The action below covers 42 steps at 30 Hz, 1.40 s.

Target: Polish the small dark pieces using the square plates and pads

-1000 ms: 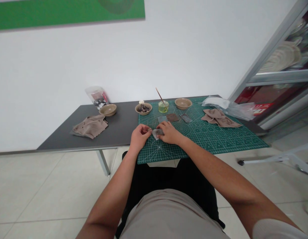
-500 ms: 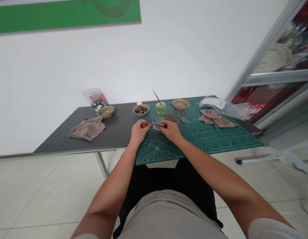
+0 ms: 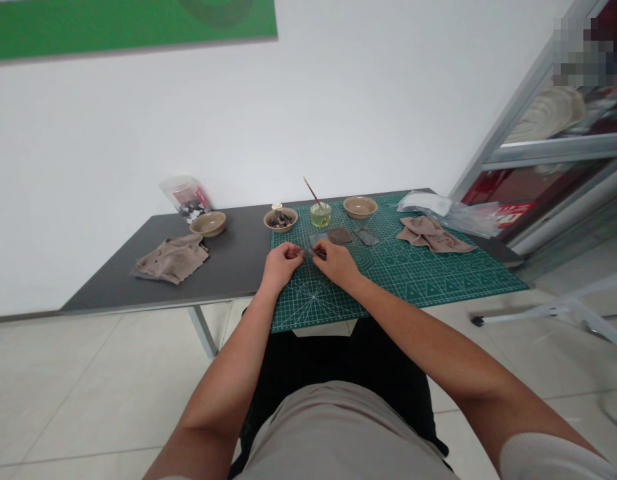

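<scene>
left grip (image 3: 282,265) overlaps mat (image 3: 403,272) edge; right grip (image 3: 338,263) holds dark piece (image 3: 320,253).

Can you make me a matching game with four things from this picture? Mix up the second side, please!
1. thin stick
2. mat
3. middle bowl
4. right hand

A. holds dark pieces
B. fingers bent towards the left hand
C. leans in the clear jar
D. green with pale lines

Pairs: 1-C, 2-D, 3-A, 4-B

A green panel (image 3: 138,23) hangs on the white wall (image 3: 348,113). Right of the bench (image 3: 233,257) stands a metal-framed cabinet (image 3: 563,152); near it, a white leg (image 3: 521,317) with a black foot (image 3: 477,321) crosses above pale floor tiles (image 3: 83,373).
</scene>
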{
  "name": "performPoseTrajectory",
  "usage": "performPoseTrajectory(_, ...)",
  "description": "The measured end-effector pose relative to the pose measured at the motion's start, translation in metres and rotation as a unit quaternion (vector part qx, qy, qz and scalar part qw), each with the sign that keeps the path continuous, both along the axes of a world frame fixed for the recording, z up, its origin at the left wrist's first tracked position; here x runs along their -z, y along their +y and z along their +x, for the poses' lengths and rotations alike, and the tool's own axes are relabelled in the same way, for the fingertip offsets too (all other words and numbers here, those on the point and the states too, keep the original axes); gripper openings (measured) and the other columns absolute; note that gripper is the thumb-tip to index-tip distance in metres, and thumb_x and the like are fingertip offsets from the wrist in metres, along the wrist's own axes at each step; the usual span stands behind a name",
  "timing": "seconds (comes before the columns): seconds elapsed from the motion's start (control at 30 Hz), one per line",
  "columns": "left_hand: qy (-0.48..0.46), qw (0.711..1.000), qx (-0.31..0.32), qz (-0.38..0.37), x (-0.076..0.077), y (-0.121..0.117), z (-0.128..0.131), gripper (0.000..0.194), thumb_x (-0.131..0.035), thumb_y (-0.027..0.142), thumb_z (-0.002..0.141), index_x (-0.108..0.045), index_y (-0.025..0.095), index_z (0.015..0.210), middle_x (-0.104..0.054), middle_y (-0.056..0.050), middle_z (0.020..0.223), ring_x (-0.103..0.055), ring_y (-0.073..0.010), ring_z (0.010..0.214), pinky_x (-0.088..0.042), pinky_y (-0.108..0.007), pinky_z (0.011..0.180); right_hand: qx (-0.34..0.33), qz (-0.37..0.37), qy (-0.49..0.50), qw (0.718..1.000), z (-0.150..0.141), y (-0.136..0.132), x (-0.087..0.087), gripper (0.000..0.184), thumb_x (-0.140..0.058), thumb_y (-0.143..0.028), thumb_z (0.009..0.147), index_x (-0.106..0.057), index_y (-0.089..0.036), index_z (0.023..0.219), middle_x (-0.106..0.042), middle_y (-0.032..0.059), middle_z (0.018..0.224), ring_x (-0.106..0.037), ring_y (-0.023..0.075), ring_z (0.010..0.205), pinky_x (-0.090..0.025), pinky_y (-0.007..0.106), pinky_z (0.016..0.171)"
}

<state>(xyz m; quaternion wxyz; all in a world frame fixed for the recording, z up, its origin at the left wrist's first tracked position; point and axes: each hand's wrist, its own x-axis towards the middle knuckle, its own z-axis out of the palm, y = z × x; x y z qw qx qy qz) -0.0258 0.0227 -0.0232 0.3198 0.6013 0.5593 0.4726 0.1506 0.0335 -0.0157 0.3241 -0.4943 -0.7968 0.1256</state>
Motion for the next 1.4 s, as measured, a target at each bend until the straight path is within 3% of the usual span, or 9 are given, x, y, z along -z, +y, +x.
performPoseTrajectory(0.17, 0.041, 0.999, -0.022, 0.024, -0.002, -0.003, 0.002, 0.015, -0.067, 0.033, 0.073, -0.067, 0.018, 0.077, -0.064, 0.002, 0.068, -0.057, -0.0133, 0.065, -0.043, -0.026, 0.065, -0.04, 0.023, -0.063, 0.997, -0.01, -0.004, -0.006, 0.041, -0.046, -0.017, 0.096, -0.063, -0.019, 0.133, -0.072, 0.0094, 0.122, -0.071, 0.0232, 0.107, -0.053, 0.037, 0.095)
performPoseTrajectory(0.3, 0.056, 0.998, -0.014, 0.032, -0.004, -0.005, 0.002, 0.011, -0.064, 0.03, 0.074, -0.065, 0.019, 0.074, -0.06, 0.004, 0.064, -0.054, -0.0124, 0.063, -0.041, -0.025, 0.064, -0.073, 0.029, -0.077, 0.994, -0.017, -0.007, -0.001, 0.046, -0.043, -0.014, 0.095, -0.059, -0.017, 0.138, -0.064, 0.0087, 0.136, -0.066, 0.0221, 0.119, -0.052, 0.038, 0.102)
performPoseTrajectory(0.47, 0.1, 0.993, -0.055, 0.028, -0.006, -0.007, 0.002, 0.005, -0.064, 0.022, 0.07, -0.067, 0.019, 0.073, -0.062, 0.003, 0.064, -0.054, -0.0134, 0.063, -0.04, -0.026, 0.066, -0.097, 0.057, -0.091, 0.99, -0.019, -0.008, 0.007, 0.048, -0.042, -0.012, 0.095, -0.056, -0.015, 0.141, -0.058, 0.0105, 0.144, -0.06, 0.0218, 0.128, -0.049, 0.039, 0.108)
performPoseTrajectory(0.6, 0.095, 0.993, -0.058, 0.031, -0.005, -0.005, 0.0, 0.007, -0.064, 0.021, 0.068, -0.068, 0.019, 0.074, -0.062, 0.003, 0.065, -0.055, -0.0139, 0.064, -0.04, -0.026, 0.065, -0.107, 0.076, -0.113, 0.985, -0.019, -0.009, 0.009, 0.049, -0.04, -0.011, 0.095, -0.053, -0.009, 0.142, -0.054, 0.0142, 0.147, -0.056, 0.0215, 0.133, -0.047, 0.038, 0.11)
performPoseTrajectory(0.93, 0.051, 0.997, -0.043, 0.025, -0.003, -0.007, -0.001, 0.007, -0.062, 0.024, 0.072, -0.067, 0.019, 0.071, -0.063, 0.002, 0.065, -0.055, -0.0136, 0.062, -0.042, -0.027, 0.064, -0.053, 0.032, -0.146, 0.987, -0.019, -0.01, 0.003, 0.048, -0.041, -0.013, 0.098, -0.052, -0.015, 0.144, -0.058, 0.0108, 0.143, -0.067, 0.0238, 0.118, -0.055, 0.037, 0.097)
performPoseTrajectory(1.17, 0.096, 0.994, -0.049, 0.024, -0.003, -0.006, 0.001, 0.005, -0.062, 0.019, 0.068, -0.067, 0.019, 0.067, -0.064, 0.002, 0.062, -0.056, -0.0145, 0.063, -0.04, -0.027, 0.064, -0.098, 0.064, -0.137, 0.984, -0.02, -0.01, 0.005, 0.046, -0.04, -0.012, 0.098, -0.053, -0.012, 0.143, -0.055, 0.0114, 0.146, -0.056, 0.0199, 0.132, -0.046, 0.034, 0.11)
performPoseTrajectory(1.4, 0.019, 0.998, -0.05, 0.022, -0.004, -0.01, 0.001, 0.017, -0.068, 0.035, 0.073, -0.07, 0.018, 0.073, -0.064, 0.002, 0.064, -0.054, -0.0133, 0.061, -0.041, -0.026, 0.061, -0.056, 0.039, -0.127, 0.99, -0.02, -0.011, 0.003, 0.047, -0.04, -0.013, 0.098, -0.051, -0.013, 0.144, -0.057, 0.0133, 0.143, -0.063, 0.0235, 0.124, -0.053, 0.038, 0.102)
